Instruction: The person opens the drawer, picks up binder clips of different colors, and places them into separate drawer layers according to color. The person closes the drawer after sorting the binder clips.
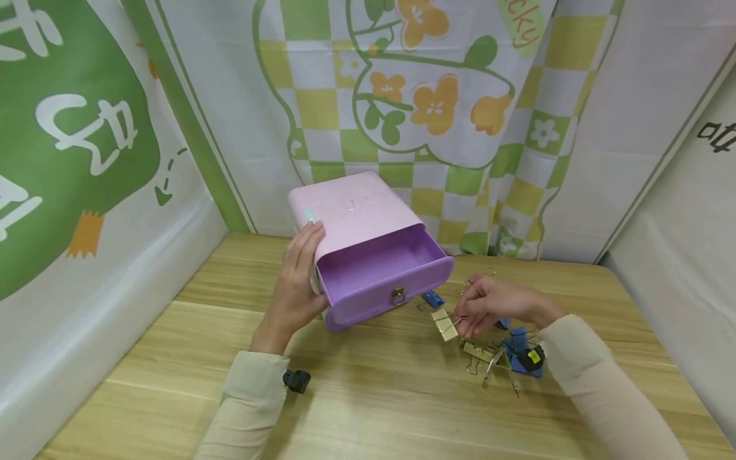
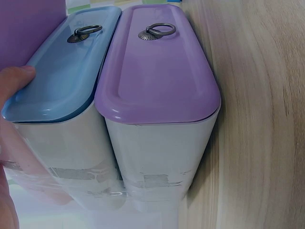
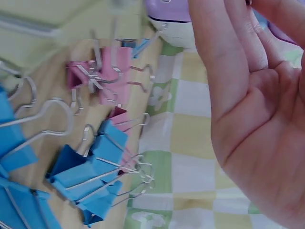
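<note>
Left on the bench [image 1: 391,402], the left hand [image 1: 294,281] grips the side of the box [image 1: 356,207], thumb against its blue drawer [image 2: 62,71]. The top purple drawer [image 1: 391,287] stands pulled out. Near its right end, the right hand [image 1: 494,303] pinches a gold clip [image 1: 444,324]; blue clips [image 1: 519,338] and pink clips [image 3: 114,71] lie near.

A wood-grain desk [image 1: 368,402] enclosed by printed hangings.
Behind it hangs a checkered cloth [image 1: 316,108] in green, yellow and white, with orange flowers [image 1: 435,105]. At the picture's left, a pale sheet [image 1: 190,185] carries a large green shape [image 1: 115,76], white lettering and a green arrow [image 1: 163,195]. At its right, a white sheet [image 1: 673,211] bears black lettering [image 1: 717,135].
</note>
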A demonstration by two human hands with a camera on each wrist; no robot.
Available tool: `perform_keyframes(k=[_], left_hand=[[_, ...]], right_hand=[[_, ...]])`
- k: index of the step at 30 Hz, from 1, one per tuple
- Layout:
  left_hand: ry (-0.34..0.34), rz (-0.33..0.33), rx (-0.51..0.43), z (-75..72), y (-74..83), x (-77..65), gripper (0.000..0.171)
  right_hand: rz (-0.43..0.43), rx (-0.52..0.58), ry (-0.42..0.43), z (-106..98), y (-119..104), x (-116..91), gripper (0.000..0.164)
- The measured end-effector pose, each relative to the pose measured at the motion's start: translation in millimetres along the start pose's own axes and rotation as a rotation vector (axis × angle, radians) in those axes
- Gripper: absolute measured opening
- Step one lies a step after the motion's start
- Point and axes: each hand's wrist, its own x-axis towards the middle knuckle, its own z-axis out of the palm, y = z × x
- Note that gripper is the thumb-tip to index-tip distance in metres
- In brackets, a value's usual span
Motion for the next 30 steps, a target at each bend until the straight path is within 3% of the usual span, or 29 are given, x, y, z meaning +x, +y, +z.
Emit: perform_keyframes(k=[7, 16, 24, 30], left_hand=[[-0.002, 0.0, -0.002, 0.2, 0.5, 0.0, 0.113], [0.005, 0.008, -0.006, -0.5, 1.3, 0.4, 0.112], [0.02, 0.02, -0.004, 1.9, 0.6, -0.6, 0.113], [0.016, 0.02, -0.005, 1.8, -0.6, -0.2, 0.114]], right_hand=[[-0.028, -0.005, 0.035, -13.2, -17.6, -6.1, 0.032], [0.049, -0.089, 0.135, -36.1, -50.7, -22.4, 0.033], [0.039, -0.101, 0.174, -55.3, -81.7, -39.0, 0.036], [0.047, -0.076, 0.253, -67.6, -107.7, -46.4, 0.033]])
